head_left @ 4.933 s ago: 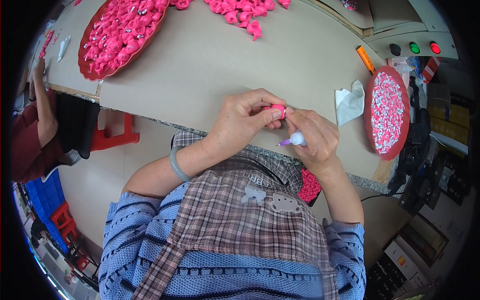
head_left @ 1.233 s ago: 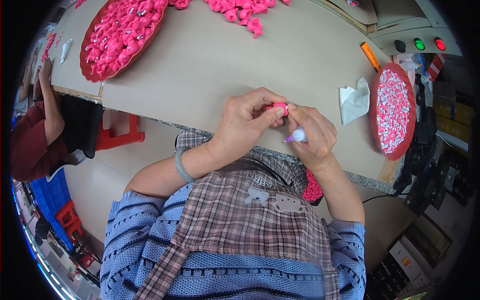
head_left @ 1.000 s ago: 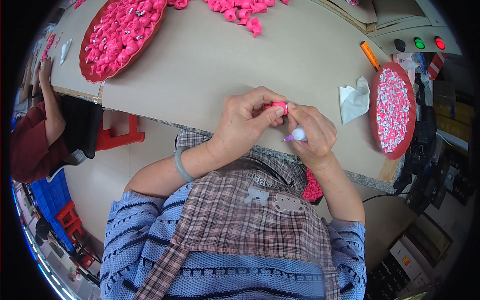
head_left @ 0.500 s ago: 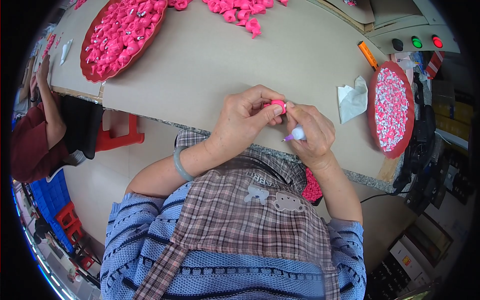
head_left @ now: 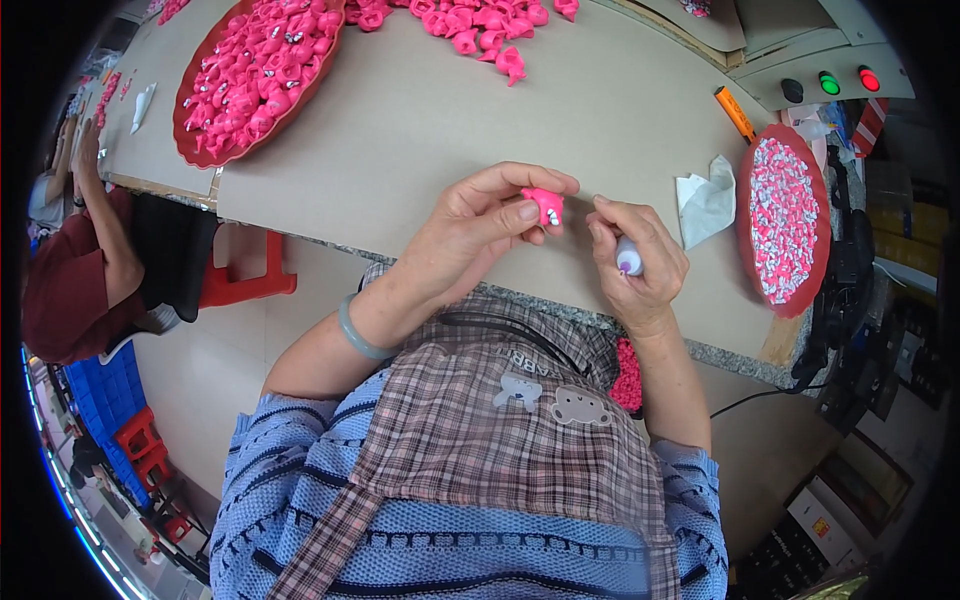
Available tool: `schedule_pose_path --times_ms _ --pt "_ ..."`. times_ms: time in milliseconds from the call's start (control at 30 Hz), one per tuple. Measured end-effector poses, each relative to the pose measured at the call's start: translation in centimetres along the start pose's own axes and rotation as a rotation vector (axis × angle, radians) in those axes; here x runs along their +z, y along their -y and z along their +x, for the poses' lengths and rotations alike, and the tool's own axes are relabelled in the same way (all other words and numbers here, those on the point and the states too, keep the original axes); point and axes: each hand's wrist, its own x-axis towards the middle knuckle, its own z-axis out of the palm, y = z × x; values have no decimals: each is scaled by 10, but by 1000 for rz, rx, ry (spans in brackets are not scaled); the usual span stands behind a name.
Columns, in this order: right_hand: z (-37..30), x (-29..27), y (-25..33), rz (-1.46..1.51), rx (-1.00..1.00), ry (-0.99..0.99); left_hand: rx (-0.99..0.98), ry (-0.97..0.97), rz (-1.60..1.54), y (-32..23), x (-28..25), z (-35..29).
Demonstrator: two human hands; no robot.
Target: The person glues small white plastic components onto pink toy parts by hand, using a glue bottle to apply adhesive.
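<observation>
Between the thumb and fingers of my left hand [head_left: 470, 215] is a small pink plastic figure piece [head_left: 543, 203], with a white-and-black eye-like patch facing up. My right hand [head_left: 648, 270], a little to the right and apart from the piece, is curled around a small whitish squeeze bottle [head_left: 629, 257] with a purple tip. Its thumb and forefinger come close together; whether anything tiny sits between them cannot be made out. At the far left a red scalloped tray [head_left: 187, 140] holds many similar pink pieces. Another red tray [head_left: 822, 225] on the right holds tiny pink-and-white parts.
Loose pink pieces [head_left: 485, 25] lie at the table's far side. A crumpled white tissue [head_left: 706, 205] and an orange marker [head_left: 735, 112] lie near the right tray. A grey panel with lit buttons [head_left: 829, 82] stands far right. Another person's arm [head_left: 100, 200] is at the left.
My right hand has drawn away to the right from the pink piece, and the bottle has turned in it. My left hand has tipped the piece so its patterned side shows.
</observation>
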Motion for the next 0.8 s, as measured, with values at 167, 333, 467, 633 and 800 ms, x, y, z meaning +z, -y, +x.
schedule_pose_path --times_ms 167,333,467,633,800 --pt "1 3 -1 -2 -8 11 -117 71 -313 -2 -3 0" --pt "3 2 2 13 44 52 -171 185 -477 2 -10 0" --pt "2 3 1 3 55 82 -182 213 -534 1 -9 -1" --pt "3 4 2 13 69 89 -168 239 -507 2 -10 -4" --pt "4 4 3 12 89 106 -178 188 -512 3 -9 -5"
